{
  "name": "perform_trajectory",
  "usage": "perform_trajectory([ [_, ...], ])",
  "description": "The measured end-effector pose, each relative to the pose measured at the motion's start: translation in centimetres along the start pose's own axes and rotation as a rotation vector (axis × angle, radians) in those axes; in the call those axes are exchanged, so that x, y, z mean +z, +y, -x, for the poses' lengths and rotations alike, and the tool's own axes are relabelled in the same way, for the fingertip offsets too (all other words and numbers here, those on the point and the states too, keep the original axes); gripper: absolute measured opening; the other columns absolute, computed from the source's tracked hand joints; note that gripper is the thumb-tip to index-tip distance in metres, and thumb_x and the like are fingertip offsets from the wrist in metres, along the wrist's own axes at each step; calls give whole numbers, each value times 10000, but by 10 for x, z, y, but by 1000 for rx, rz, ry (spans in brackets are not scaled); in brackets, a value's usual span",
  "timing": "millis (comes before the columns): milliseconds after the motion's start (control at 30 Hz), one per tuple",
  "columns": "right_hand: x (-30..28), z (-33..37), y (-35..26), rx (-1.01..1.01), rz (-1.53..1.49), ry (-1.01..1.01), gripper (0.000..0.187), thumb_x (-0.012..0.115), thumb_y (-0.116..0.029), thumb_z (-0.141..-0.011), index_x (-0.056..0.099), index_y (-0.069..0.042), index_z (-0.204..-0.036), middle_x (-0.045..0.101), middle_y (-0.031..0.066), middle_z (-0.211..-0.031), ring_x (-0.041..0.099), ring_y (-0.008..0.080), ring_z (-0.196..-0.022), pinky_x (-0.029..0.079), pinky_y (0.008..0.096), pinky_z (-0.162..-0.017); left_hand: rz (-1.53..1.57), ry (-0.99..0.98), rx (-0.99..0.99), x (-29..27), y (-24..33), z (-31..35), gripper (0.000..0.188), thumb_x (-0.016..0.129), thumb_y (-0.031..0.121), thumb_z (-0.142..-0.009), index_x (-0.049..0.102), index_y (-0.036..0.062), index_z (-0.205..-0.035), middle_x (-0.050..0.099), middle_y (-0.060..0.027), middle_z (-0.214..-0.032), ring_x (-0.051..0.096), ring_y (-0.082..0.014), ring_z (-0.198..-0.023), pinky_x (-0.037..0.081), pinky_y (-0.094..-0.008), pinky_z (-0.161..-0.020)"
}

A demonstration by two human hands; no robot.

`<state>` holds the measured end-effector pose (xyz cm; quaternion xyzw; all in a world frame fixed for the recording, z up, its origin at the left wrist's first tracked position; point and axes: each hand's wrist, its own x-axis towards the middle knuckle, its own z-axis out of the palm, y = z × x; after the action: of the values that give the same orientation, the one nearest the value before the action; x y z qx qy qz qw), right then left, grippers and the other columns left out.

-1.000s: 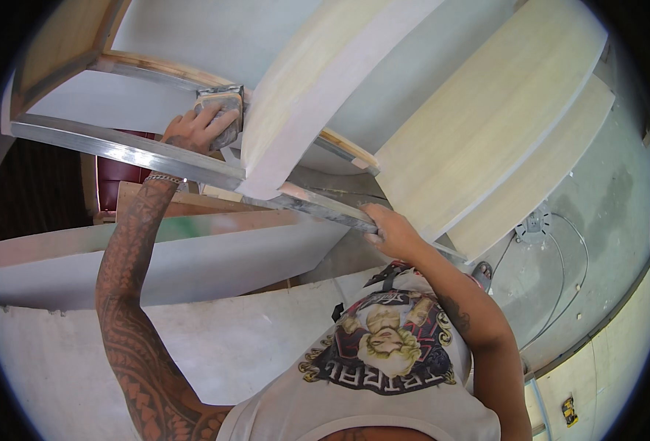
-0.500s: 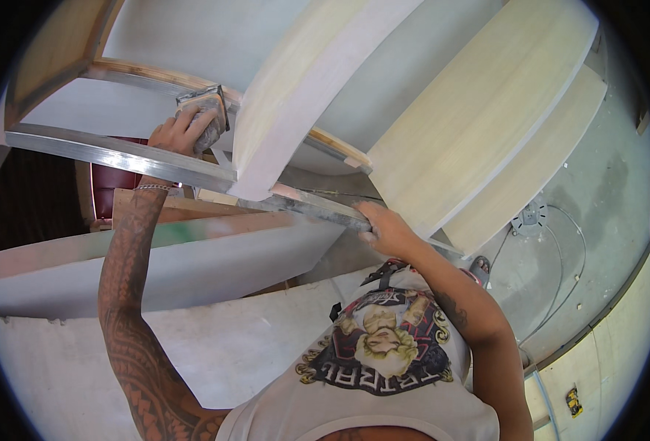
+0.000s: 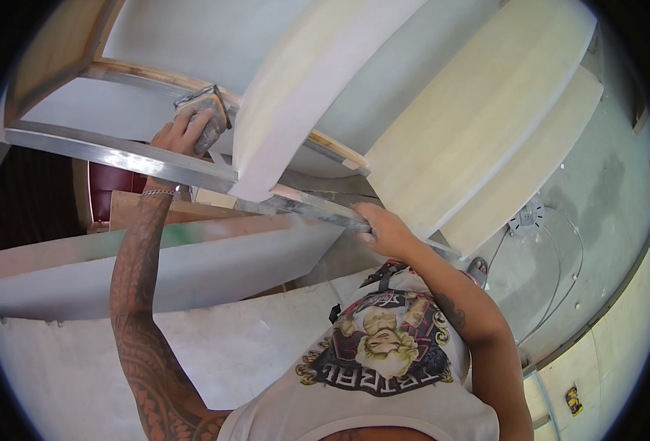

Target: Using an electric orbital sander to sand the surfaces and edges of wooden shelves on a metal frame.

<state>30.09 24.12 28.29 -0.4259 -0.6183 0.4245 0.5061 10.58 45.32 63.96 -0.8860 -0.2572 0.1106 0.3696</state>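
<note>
My left hand [image 3: 181, 134] reaches through the frame, past the shiny metal rail [image 3: 104, 152], with its fingers wrapped over a sander [image 3: 211, 126]. The sander is dusty grey with an orange layer and a dark sheet at its far edge. It is tilted beside the far wood-edged rail [image 3: 159, 79], left of a curved whitish panel [image 3: 295, 110]; whether its face touches the rail is hidden. On the other side of that panel, my right hand [image 3: 385, 232] is closed around the end of a dusty grey rail [image 3: 321, 209].
More curved pale panels [image 3: 479, 121] stand at the right. Below the rails lies a long whitish panel [image 3: 170, 253] with green and pink patches. A round grey device [image 3: 527, 215] with a cable rests on the concrete floor [image 3: 604, 198]. A yellow-black tool [image 3: 574, 400] lies at lower right.
My left hand and the sander have shifted very slightly, and the left forearm has swung a little to the right. My right hand keeps its grip on the rail.
</note>
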Motion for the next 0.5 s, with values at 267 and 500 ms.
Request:
perform_trajectory([
  [267, -4, -3, -1, 9, 20, -23, 485, 698, -105, -807, 528, -57, -1259, 612, 195, -1128, 618, 401, -1025, 505, 459, -877, 20, 34, -126, 3, -1, 4, 791, 807, 128, -656, 538, 244, -1390, 586, -93, -1288, 668, -334, -931, 564, -444, -802],
  [500, -4, 0, 0, -40, 20, 8, 456, 691, -116, -829, 529, -92, -1254, 611, 185, -1110, 617, 395, -1024, 507, 465, -856, 60, 262, -392, 5, -34, -6, 837, 864, 196, -674, 490, 205, -1422, 545, -139, -1297, 610, -346, -1154, 562, -441, -937],
])
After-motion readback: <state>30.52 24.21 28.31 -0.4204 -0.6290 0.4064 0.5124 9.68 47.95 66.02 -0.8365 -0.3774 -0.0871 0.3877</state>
